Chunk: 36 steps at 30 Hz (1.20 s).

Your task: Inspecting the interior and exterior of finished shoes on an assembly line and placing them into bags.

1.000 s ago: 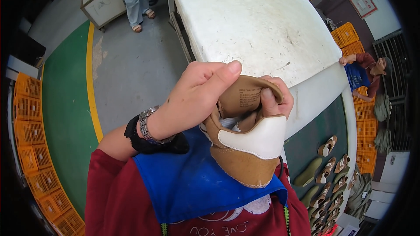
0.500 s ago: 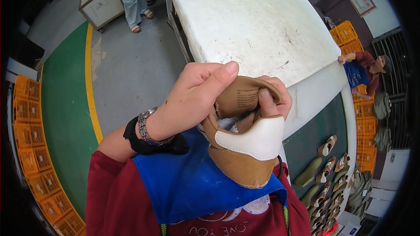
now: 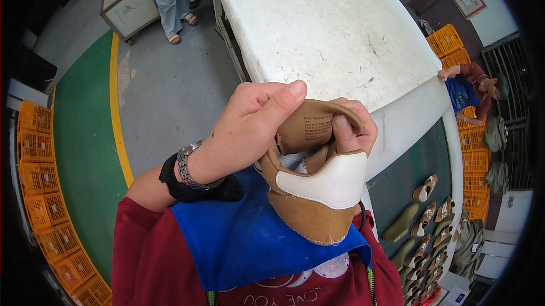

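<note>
We hold a tan-and-white shoe upper [image 3: 318, 218] in front of the chest, above the blue apron [image 3: 227, 232] and on the near side of the white bench [image 3: 318, 22]. Our left hand [image 3: 244, 121] grips it at the upper left, thumb along the rim; we cannot tell where its fingertips lie, as the hand itself hides them. Our right hand [image 3: 359, 127] pinches the far right rim, its thumb inside the opening and its fingers around the outside. So the upper lies to the right of the left hand, and from the right hand back toward our body. Its longest visible line runs from the rim between the thumbs almost straight down to the stitched edge over the apron. Neither hand is nearer: both touch it. To our right, sandals [image 3: 426, 188] and green foot-shaped pieces [image 3: 400, 222] lie on a dark green surface [image 3: 397, 184], well apart from both hands.
</note>
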Each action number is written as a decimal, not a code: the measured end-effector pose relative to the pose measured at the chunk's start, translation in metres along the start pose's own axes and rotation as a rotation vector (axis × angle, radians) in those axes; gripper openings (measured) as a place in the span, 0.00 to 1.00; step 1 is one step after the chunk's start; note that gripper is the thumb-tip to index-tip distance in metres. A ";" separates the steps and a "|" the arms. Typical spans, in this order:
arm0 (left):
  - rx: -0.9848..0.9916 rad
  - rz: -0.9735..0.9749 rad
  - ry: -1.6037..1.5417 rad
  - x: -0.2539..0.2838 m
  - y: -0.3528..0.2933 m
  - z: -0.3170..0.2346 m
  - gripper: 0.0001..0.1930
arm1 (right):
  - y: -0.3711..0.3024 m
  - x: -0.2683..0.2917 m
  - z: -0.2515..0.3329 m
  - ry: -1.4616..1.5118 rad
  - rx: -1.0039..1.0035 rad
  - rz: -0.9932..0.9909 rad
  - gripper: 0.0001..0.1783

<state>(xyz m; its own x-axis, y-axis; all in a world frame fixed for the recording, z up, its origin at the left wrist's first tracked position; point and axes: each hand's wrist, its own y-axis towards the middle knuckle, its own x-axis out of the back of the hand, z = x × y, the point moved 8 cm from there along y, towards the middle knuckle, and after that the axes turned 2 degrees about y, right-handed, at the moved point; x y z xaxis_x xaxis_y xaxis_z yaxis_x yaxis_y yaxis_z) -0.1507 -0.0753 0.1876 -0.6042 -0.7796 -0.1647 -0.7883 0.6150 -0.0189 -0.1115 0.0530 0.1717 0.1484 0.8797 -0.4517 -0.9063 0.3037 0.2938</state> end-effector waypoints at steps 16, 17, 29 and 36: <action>-0.082 -0.132 0.096 0.010 0.027 0.004 0.18 | 0.010 0.005 -0.009 -0.182 -0.123 0.079 0.08; -0.077 -0.109 0.101 0.006 0.030 0.006 0.18 | 0.011 0.014 -0.007 -0.182 -0.114 0.057 0.08; 0.168 0.416 0.101 -0.093 0.052 0.045 0.15 | -0.045 0.100 0.030 -0.312 0.039 -0.312 0.06; 0.363 0.684 -0.071 -0.151 0.055 0.080 0.15 | -0.088 0.133 0.060 -0.430 0.125 -0.498 0.06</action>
<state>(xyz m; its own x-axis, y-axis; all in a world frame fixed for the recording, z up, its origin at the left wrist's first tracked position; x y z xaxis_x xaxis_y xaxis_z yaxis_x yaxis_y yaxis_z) -0.0936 0.0857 0.1325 -0.9242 -0.2110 -0.3183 -0.1483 0.9664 -0.2101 0.0114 0.1650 0.1361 0.7049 0.6834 -0.1898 -0.6401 0.7283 0.2447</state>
